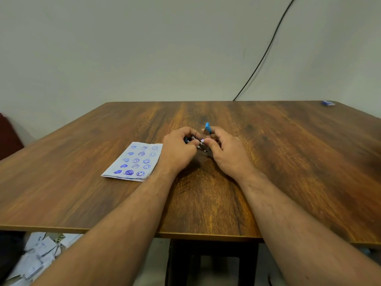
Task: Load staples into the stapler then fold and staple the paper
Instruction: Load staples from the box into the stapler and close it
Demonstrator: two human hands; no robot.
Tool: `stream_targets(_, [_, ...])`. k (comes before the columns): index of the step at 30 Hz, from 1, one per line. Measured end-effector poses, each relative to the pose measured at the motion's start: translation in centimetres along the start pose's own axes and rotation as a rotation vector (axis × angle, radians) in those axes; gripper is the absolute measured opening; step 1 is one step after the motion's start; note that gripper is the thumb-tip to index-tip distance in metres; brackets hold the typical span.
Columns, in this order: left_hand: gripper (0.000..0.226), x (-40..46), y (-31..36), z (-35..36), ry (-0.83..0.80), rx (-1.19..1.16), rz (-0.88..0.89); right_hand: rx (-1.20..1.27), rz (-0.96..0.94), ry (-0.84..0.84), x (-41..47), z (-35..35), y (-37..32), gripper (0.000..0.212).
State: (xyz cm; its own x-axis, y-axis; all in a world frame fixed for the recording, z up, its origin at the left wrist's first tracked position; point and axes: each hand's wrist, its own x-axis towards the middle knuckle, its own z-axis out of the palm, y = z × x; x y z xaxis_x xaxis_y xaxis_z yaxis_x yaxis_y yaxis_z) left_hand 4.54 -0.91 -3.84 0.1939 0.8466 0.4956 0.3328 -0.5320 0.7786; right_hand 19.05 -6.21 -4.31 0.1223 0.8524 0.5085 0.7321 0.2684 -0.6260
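Note:
A small stapler (201, 142) with a blue top and metal track sits between both hands at the middle of the wooden table (288, 162). Its blue lid (207, 127) is tipped up and open. My left hand (178, 150) grips the stapler's left end with curled fingers. My right hand (228, 153) holds the right end, its thumb and fingers pinching at the metal track. Whether staples lie in the track is hidden by my fingers. A sheet of paper (135, 161) stamped with blue hearts and smiley faces lies flat to the left of my left hand.
A small blue box (328, 103) sits at the table's far right corner. A black cable (266, 50) runs down the wall behind the table. Loose papers (39, 254) lie on the floor below the near left edge.

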Motion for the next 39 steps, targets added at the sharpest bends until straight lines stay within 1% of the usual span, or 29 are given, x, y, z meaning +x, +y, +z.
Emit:
stream_targets(4, [0.044,-0.3,0.0,-0.2,0.049,-0.157,0.019,-0.005,0.044,-0.047,0.2,0.3,0.2,0.041])
stream_targets(5, [0.045,-0.3,0.0,-0.2,0.048,-0.177,0.024,-0.009,0.06,-0.053,0.2,0.3,0.3,0.044])
stream_targets(11, [0.034,-0.5,0.1,0.0,0.005,-0.19,0.073,0.02,0.053,-0.043,0.1,0.2,0.3,0.043])
stream_targets(14, [0.027,-0.4,0.0,0.0,0.0,-0.23,0.061,0.023,0.077,-0.053,0.3,0.2,0.6,0.056])
stream_targets(17, [0.022,-0.2,-0.2,-0.1,0.019,-0.168,0.068,-0.052,0.09,-0.036,0.6,0.5,1.1,0.073])
stream_targets(18, [0.02,-0.2,-0.1,-0.1,0.025,-0.168,0.066,-0.067,0.098,-0.028,0.7,0.7,1.2,0.073])
stream_targets(21, [0.01,-0.3,0.1,-0.1,0.07,-0.228,0.036,-0.088,0.088,0.011,0.9,0.9,1.5,0.067])
stream_targets(23, [0.009,-0.2,0.0,-0.1,0.142,-0.225,0.003,-0.107,0.088,0.026,0.8,0.8,1.2,0.063])
stream_targets(25, [0.01,0.0,-0.1,-0.1,0.189,-0.186,-0.023,-0.118,0.098,0.033,0.6,0.6,0.9,0.055])
stream_targets(29, [0.012,0.1,-0.3,0.2,0.14,-0.127,-0.033,-0.174,0.023,0.052,0.4,0.4,0.5,0.035])
stream_targets(32, [0.018,0.0,-0.4,0.2,0.104,-0.097,-0.011,-0.203,-0.007,0.077,0.4,0.4,0.4,0.028])
stream_targets(35, [0.023,0.0,-0.5,0.3,0.07,-0.068,0.023,-0.266,-0.016,0.054,0.1,0.3,0.0,0.034])
stream_targets(39, [0.021,0.0,-0.6,0.4,0.027,0.023,0.048,-0.336,-0.016,-0.015,0.0,0.1,-0.5,0.046])
